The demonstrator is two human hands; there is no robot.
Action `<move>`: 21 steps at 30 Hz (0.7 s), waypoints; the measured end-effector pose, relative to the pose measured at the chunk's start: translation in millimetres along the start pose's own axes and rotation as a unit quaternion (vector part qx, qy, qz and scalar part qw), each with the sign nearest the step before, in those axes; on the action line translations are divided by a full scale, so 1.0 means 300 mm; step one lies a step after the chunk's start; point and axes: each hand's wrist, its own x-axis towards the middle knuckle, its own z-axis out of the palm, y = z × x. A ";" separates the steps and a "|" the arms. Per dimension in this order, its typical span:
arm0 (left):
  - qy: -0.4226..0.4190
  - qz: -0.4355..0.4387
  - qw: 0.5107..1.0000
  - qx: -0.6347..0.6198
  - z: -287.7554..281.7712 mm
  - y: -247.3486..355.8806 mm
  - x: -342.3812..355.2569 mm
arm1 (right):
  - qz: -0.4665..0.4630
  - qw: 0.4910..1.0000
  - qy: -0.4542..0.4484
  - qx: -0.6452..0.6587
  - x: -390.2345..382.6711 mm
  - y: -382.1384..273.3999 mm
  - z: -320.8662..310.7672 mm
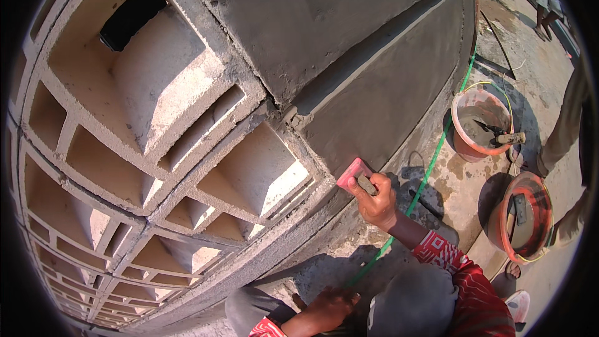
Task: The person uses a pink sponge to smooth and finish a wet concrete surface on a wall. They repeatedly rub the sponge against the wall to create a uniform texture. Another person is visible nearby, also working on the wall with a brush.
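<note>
My right hand [374,203] grips a small pink float [346,175] by its wooden handle, with the float against the grey plastered panel [374,106] at its lower left corner, beside pale breeze blocks [181,150]. A long recessed groove [368,56] runs diagonally across the plaster. My left hand [327,312] is low in the middle, between my bent knees, above the shadowed ground near a green line [426,175]. Its fingers are curled, and I cannot make out whether they hold anything.
An orange bucket [468,150] holds grey mortar and tools; another bucket [499,224] with a tool sits nearer me. A pale container [518,302] is at lower right. Another person's legs [555,143] stand close on the right, and more legs [543,12] show farther back on the concrete.
</note>
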 end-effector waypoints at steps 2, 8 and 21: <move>0.002 0.007 0.999 0.034 0.036 -0.002 -0.016 | -0.027 1.000 0.014 0.006 0.154 -0.030 -0.019; -0.006 0.033 0.999 0.010 0.037 -0.024 0.023 | 0.021 0.999 -0.031 0.012 -0.055 -0.005 -0.028; -0.027 0.021 0.998 0.049 0.045 -0.015 0.046 | 0.024 0.999 -0.037 0.017 -0.027 -0.016 -0.032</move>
